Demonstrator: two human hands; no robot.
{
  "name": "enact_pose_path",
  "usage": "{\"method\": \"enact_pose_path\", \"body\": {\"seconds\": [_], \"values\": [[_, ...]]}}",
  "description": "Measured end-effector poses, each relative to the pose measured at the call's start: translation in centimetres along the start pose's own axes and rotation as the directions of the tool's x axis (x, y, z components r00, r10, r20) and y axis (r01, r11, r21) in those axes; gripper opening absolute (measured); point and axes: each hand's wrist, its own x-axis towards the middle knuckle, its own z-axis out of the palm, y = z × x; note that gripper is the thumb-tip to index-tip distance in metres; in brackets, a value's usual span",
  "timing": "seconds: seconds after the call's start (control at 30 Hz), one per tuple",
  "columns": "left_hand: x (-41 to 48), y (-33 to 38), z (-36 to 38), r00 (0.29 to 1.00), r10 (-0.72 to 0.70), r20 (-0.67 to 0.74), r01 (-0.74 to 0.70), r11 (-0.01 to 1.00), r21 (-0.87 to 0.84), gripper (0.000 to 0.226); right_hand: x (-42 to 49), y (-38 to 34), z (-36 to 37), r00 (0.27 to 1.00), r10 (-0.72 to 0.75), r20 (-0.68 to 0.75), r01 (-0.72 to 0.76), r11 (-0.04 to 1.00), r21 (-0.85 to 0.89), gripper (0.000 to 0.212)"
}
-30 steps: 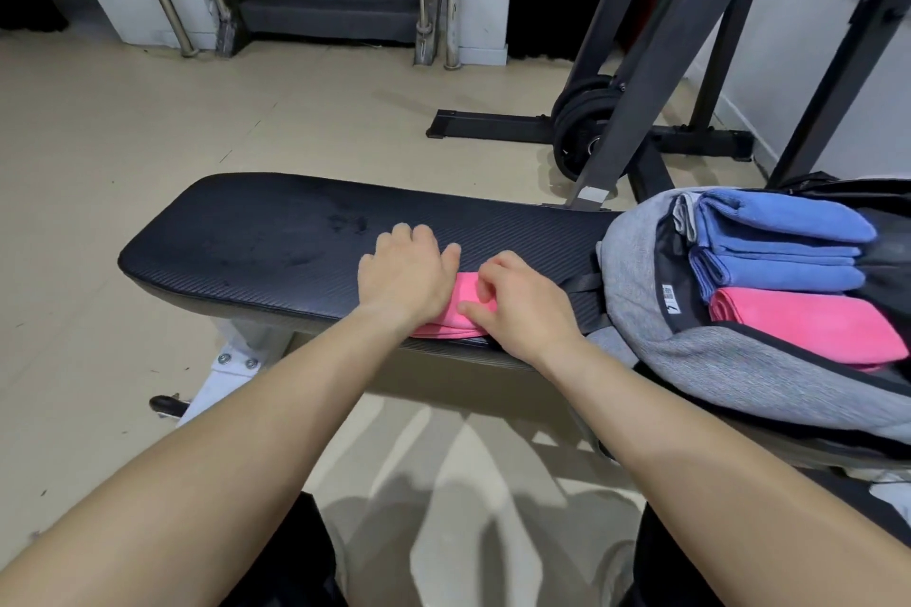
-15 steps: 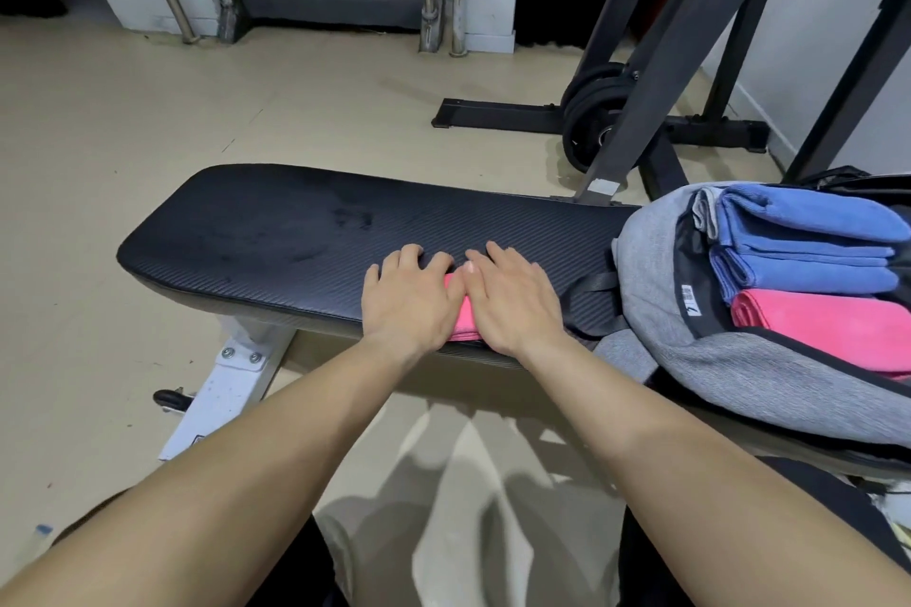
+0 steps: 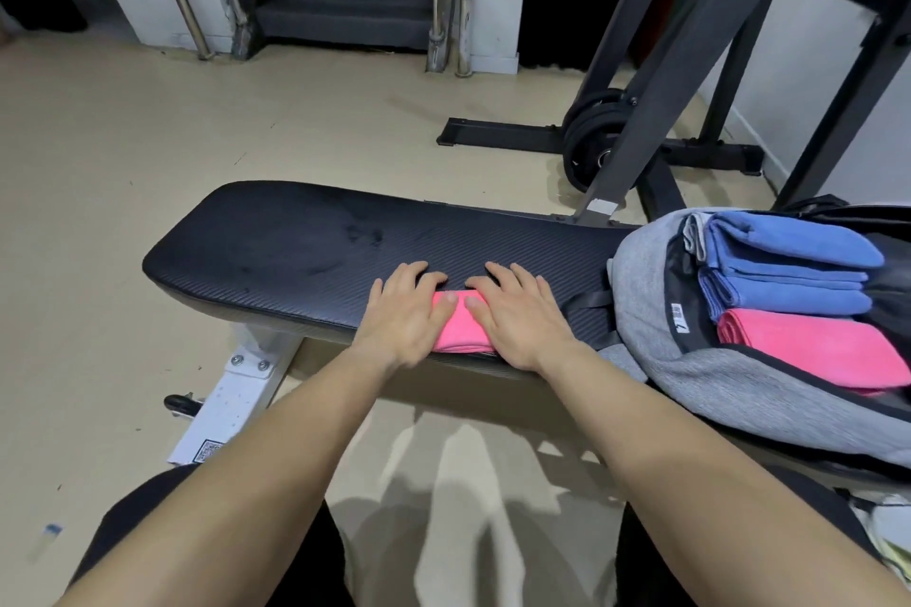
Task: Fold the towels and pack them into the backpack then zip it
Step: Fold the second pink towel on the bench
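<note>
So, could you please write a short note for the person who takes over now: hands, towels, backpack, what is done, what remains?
Left hand and right hand: both flat, pressing the folded pink towel on the bench.
Backpack: open, at the bench's right end, holding folded blue towels and a second pink towel.
Done: the towel under the hands looks folded.
Left: put it into the backpack, then zip it.

both forearms reach forward. the left hand (image 3: 404,315) lies flat, fingers straight. the right hand (image 3: 522,311) lies flat beside it.
</note>
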Motion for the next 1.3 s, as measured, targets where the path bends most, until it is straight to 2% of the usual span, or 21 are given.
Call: {"method": "enact_pose_path", "body": {"seconds": [0.1, 0.23, 0.33, 0.47, 0.57, 0.63, 0.73, 0.8, 0.87, 0.97, 1.13, 1.23, 1.3], "values": [[-1.0, -1.1, -1.1, 0.996, 0.013, 0.085, -0.012, 1.000, -0.016, 0.056, -0.7, 0.6, -0.6, 0.999, -0.051, 0.009, 0.051, 0.999, 0.013, 0.054], [-2.6, -0.3, -2.5, 0.999, 0.028, -0.023, -0.028, 1.000, -0.002, 0.042, -2.1, 0.2, -2.6, 0.997, -0.072, 0.023, 0.069, 0.992, 0.110, 0.042], [-3.7, 2.0, -4.1, 1.000, -0.006, -0.024, 0.000, 0.975, -0.220, 0.034, -3.6, 0.8, -5.3, 0.999, -0.039, 0.035, 0.032, 0.980, 0.196, 0.037], [-3.8, 7.1, -6.6, 0.993, -0.011, -0.115, -0.041, 0.897, -0.440, 0.034, -7.5, 4.1, -10.8, 0.995, 0.034, -0.093, 0.007, 0.911, 0.413, 0.042], [-2.8, 12.9, -7.7, 0.987, -0.011, -0.158, -0.080, 0.828, -0.554, 0.041, -11.0, 8.1, -14.8, 0.973, 0.175, -0.148, -0.057, 0.811, 0.583, 0.051], [-2.0, 17.1, -7.7, 0.993, 0.009, -0.121, -0.083, 0.779, -0.621, 0.043, -12.9, 11.3, -16.6, 0.942, 0.293, -0.166, -0.108, 0.729, 0.676, 0.055], [-0.7, 23.0, -7.1, 0.999, 0.051, -0.012, -0.042, 0.643, -0.765, 0.033, -15.5, 15.7, -18.1, 0.843, 0.490, -0.223, -0.173, 0.637, 0.751, 0.050], [0.1, 26.2, -6.0, 0.998, 0.068, 0.012, -0.032, 0.599, -0.800, 0.035, -17.1, 18.2, -18.5, 0.764, 0.595, -0.251, -0.177, 0.567, 0.804, 0.042], [0.8, 28.8, -4.3, 0.999, 0.046, 0.012, -0.020, 0.625, -0.780, 0.040, -18.1, 20.6, -18.2, 0.692, 0.672, -0.265, -0.202, 0.532, 0.822, 0.032], [1.3, 31.7, -1.9, 1.000, -0.027, 0.016, 0.030, 0.693, -0.720, 0.041, -18.7, 23.6, -16.7, 0.616, 0.751, -0.237, -0.319, 0.512, 0.797, 0.030], [1.8, 34.0, 1.7, 1.000, -0.021, -0.007, 0.012, 0.773, -0.635, 0.038, -18.7, 26.0, -14.5, 0.578, 0.792, -0.195, -0.478, 0.523, 0.706, 0.024], [2.3, 34.6, 2.9, 0.998, -0.009, -0.063, -0.030, 0.811, -0.585, 0.041, -18.2, 26.8, -14.2, 0.547, 0.806, -0.227, -0.508, 0.534, 0.676, 0.036], [2.6, 34.8, 3.3, 0.995, -0.009, -0.104, -0.049, 0.845, -0.533, 0.045, -17.9, 27.1, -14.0, 0.552, 0.803, -0.225, -0.510, 0.538, 0.671, 0.035]]}}
